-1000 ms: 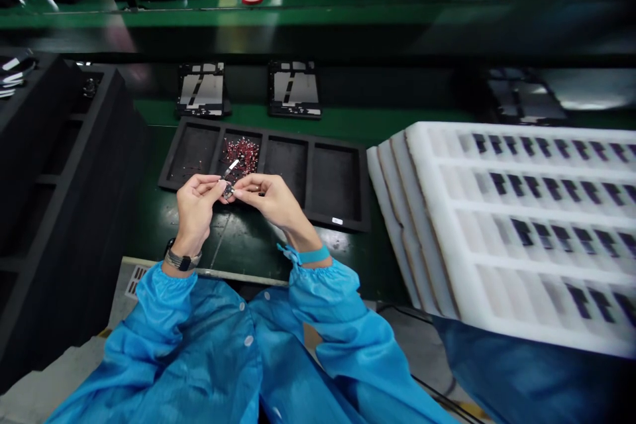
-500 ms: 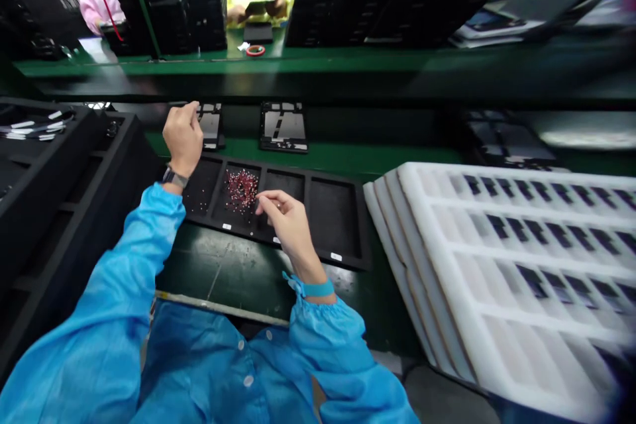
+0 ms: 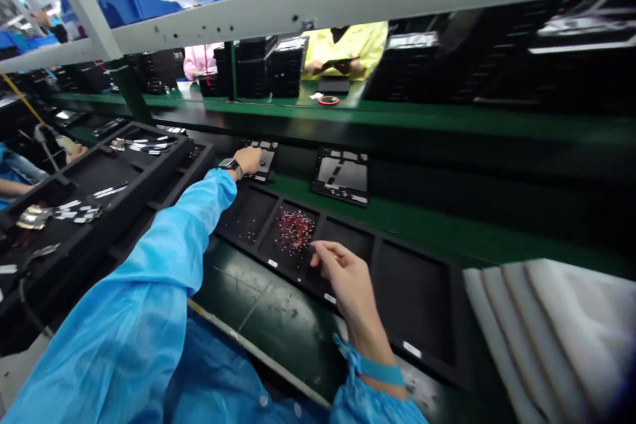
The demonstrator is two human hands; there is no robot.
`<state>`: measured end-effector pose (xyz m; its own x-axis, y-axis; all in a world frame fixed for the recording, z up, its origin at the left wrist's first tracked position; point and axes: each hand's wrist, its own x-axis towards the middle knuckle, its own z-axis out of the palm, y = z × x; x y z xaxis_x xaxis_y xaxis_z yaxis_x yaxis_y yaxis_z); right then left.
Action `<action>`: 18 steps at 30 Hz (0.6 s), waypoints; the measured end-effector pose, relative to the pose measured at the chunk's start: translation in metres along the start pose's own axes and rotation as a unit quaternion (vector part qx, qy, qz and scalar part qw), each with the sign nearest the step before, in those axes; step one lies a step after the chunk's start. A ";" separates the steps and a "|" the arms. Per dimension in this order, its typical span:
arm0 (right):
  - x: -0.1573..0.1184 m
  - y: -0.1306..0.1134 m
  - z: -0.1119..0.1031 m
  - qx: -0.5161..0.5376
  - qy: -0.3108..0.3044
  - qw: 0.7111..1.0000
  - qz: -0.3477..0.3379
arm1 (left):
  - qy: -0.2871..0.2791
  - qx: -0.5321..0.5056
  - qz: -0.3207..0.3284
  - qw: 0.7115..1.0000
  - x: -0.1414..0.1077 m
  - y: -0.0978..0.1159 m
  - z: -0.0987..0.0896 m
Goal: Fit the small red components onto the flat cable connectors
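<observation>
My left hand [image 3: 248, 160] reaches to the near edge of a flat device with a grey panel [image 3: 265, 160]; its fingers are bent and their tips are hard to make out. A second such device [image 3: 342, 175] lies to its right. My right hand [image 3: 345, 271], thumb and forefinger pinched together, hovers over the black compartment tray [image 3: 380, 278]. Anything between those fingertips is too small to tell. Just left of them is a heap of tiny red and white parts [image 3: 294, 228] in one compartment. A few small bits lie in the compartment further left.
Black foam trays with cables and small parts [image 3: 169, 165] stand at the left. White foam trays [image 3: 551, 318] are stacked at the right. A metal beam [image 3: 348, 3] crosses above. Opposite, a person in yellow [image 3: 348, 46] holds a dark device; another person's hand [image 3: 75, 151] is far left.
The view has swung left, bringing the beam and more of the left trays into sight. My left hand has reached forward and lowered to the device. My right hand stays pinched beside the red parts.
</observation>
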<state>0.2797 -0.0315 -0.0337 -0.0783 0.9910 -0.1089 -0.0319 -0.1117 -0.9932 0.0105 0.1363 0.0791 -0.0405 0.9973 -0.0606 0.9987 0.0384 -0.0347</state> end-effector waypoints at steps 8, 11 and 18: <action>0.000 0.006 0.009 -0.009 -0.016 1.000 0.006 | -0.032 0.039 -0.066 0.997 -0.060 -0.047 -0.163; 0.003 0.008 0.011 -0.005 -0.015 1.000 0.008 | 0.001 0.100 -0.153 0.983 -0.098 -0.109 -0.195; 0.007 0.009 0.012 -0.015 -0.030 0.999 -0.009 | 0.052 0.126 -0.262 0.955 -0.144 -0.196 -0.169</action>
<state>0.2673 -0.0263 -0.0434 -0.1373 0.9865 -0.0889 -0.0033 -0.0902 -0.9959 -0.1742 -0.0043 0.2628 -0.5164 0.8463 0.1311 0.8018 0.5315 -0.2733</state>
